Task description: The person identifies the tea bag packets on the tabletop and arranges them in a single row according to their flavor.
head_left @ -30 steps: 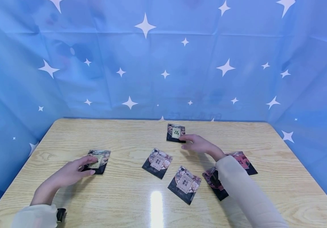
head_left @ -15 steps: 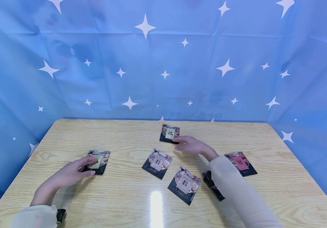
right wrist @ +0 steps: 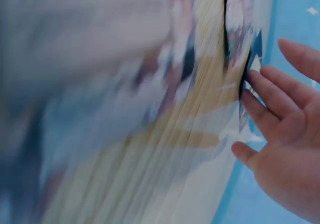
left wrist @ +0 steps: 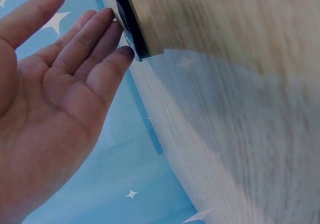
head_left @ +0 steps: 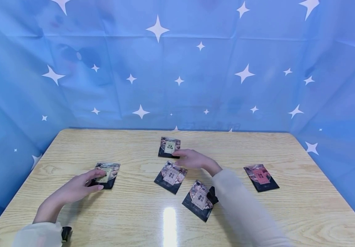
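At the back of the table, the fingertips of my right hand [head_left: 193, 159] press on a flat black sachet with a pale green label [head_left: 169, 147]. In the right wrist view its fingers [right wrist: 272, 96] are extended, touching the sachet's edge. On the left side, my left hand [head_left: 75, 187] rests its fingertips on another green-labelled sachet [head_left: 112, 171], covering part of it. The left wrist view shows the left fingers [left wrist: 82, 48] fairly straight against that sachet's dark edge [left wrist: 135, 31]. Just below my right hand lies a sachet with a pale lilac label [head_left: 170, 177].
A second lilac-labelled sachet [head_left: 199, 199] lies nearer the front, partly overlapped by a black wrist piece [head_left: 212, 196]. A red-labelled sachet [head_left: 261, 177] is on the right. My right sleeve [head_left: 242, 209] crosses the wooden table [head_left: 128, 219]. A blue star-patterned cloth [head_left: 177, 61] hangs behind.
My right hand has slid the green-labelled sachet leftward along the back of the table. The right sleeve now hides the lower red sachet. My left hand has stayed in place.
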{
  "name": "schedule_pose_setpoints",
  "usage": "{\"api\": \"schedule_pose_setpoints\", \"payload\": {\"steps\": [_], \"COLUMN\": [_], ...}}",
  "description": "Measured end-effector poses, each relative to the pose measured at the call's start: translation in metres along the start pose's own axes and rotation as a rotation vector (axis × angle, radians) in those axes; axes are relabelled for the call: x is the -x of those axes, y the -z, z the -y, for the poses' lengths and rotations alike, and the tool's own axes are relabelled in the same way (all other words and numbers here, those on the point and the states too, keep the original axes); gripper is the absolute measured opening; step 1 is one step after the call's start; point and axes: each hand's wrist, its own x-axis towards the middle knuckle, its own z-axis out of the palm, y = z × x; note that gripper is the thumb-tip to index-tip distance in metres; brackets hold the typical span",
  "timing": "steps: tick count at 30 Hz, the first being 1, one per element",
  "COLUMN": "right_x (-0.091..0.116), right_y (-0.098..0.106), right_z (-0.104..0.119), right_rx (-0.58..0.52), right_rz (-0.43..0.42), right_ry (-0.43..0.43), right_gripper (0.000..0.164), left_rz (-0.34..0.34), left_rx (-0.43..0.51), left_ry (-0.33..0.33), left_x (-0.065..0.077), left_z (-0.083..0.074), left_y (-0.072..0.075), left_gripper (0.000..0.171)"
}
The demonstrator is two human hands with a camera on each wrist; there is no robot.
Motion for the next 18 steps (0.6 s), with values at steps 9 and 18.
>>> {"api": "schedule_pose_setpoints", "payload": {"steps": [9,18], "right_x": [-0.012,-0.020], "right_y": [-0.013,-0.024], "right_z": [0.014,0.029], "right_rx": [0.022,0.070], "right_rz": [0.020,0.059], "right_ry": [0.076,0.061], "right_gripper": [0.048,0.049], "left_rz": [-0.002,-0.004], "left_rx": [0.002,0.008], "left_ry": [-0.004,0.000], "left_x": [0.000,0.000], "left_z": [0.000,0.001], "left_y": [0.000,-0.001], "left_gripper": [0.054,0.054]}}
